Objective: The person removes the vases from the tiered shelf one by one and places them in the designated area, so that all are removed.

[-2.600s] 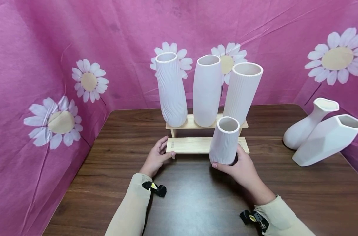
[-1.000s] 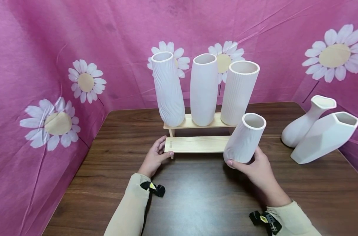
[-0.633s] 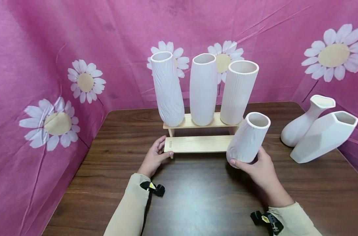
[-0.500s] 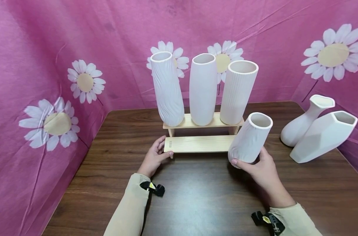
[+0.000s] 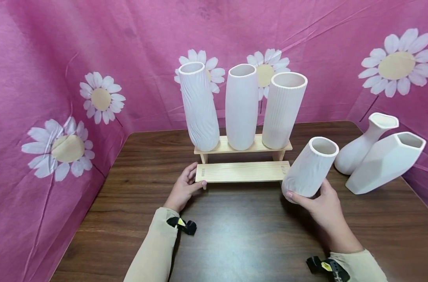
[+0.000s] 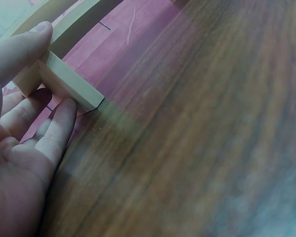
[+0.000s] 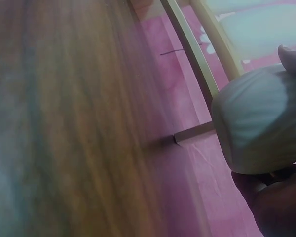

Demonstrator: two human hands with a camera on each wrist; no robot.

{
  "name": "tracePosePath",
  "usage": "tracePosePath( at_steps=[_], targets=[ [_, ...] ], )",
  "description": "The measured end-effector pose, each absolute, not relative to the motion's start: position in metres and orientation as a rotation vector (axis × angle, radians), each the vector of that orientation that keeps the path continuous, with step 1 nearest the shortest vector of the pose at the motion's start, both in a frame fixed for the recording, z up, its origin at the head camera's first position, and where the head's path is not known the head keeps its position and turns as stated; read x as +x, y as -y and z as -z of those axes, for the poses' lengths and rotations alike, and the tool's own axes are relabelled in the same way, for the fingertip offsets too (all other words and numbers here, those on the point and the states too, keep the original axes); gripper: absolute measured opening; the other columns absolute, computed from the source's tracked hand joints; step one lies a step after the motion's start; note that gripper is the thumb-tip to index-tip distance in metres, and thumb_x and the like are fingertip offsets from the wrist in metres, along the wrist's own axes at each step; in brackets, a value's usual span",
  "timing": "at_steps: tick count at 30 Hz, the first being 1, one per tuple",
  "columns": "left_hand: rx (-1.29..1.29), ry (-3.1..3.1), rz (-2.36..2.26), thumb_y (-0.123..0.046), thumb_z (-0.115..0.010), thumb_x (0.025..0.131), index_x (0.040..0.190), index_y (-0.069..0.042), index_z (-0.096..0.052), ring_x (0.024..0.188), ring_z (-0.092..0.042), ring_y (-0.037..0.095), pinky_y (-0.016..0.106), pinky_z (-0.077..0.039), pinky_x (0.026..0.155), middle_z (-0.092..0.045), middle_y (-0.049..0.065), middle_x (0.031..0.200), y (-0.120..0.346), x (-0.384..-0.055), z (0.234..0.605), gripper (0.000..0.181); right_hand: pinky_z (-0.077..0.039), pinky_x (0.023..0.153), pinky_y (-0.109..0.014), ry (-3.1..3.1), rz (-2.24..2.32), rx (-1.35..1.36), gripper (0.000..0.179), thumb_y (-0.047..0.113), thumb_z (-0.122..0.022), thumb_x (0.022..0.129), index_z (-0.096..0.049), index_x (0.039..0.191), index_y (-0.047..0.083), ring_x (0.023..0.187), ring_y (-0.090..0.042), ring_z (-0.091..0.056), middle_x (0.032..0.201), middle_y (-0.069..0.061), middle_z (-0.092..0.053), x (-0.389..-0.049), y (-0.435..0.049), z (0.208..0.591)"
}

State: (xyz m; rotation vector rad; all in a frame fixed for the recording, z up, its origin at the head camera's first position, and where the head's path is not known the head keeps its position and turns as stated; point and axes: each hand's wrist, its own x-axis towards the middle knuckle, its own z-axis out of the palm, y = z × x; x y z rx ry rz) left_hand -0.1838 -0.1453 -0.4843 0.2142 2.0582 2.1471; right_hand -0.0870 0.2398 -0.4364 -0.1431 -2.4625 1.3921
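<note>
My right hand (image 5: 323, 201) grips the lower part of a short white vase (image 5: 310, 168), which leans to the right beside the lower shelf's right end. In the right wrist view the base of that vase (image 7: 264, 118) is raised off the tabletop. My left hand (image 5: 183, 190) pinches the left end of a two-step wooden stand (image 5: 240, 172), thumb at the front edge. In the left wrist view its fingertips touch the stand's leg (image 6: 69, 86). On the upper step stand a wavy vase (image 5: 201, 109), a smooth vase (image 5: 240, 109) and a ribbed vase (image 5: 282, 113).
A narrow-necked white vase (image 5: 356, 150) and a faceted white vase (image 5: 385, 164) stand on the right of the brown wooden table (image 5: 235, 235). A pink cloth (image 5: 147, 70) with daisies hangs behind and at the sides.
The short vase has moved right in my right hand, from in front of the lower shelf to past its right end, and tilted rightward. My left hand stays on the stand.
</note>
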Motion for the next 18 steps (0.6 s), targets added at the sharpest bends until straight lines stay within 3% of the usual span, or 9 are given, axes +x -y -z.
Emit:
tracePosePath(
  at_steps=[7, 18],
  targets=[
    [0.214, -2.061, -2.141, 0.007, -0.072, 0.088, 0.156, 0.000, -0.027, 0.133, -0.049, 0.032, 0.021, -0.049, 0.094, -0.044, 0.018, 0.153, 0.145, -0.183, 0.483, 0.082, -0.034, 0.086, -0.013, 2.481, -1.389, -0.226, 0.079, 0.024, -0.091, 0.075, -0.049, 0.140, 0.008, 0.106, 0.004, -0.048, 0.126, -0.008, -0.058, -0.081, -0.249, 0.438],
    [0.206, -2.068, -2.139, 0.007, -0.071, 0.088, 0.156, -0.001, -0.028, 0.133, -0.049, 0.032, 0.021, -0.049, 0.094, -0.044, 0.018, 0.153, 0.145, -0.183, 0.483, 0.081, -0.033, 0.083, -0.010, 2.494, -1.344, -0.262, 0.077, 0.023, -0.091, 0.075, -0.050, 0.138, 0.008, 0.101, 0.007, -0.047, 0.115, 0.013, -0.057, -0.072, -0.269, 0.444]
  ],
)
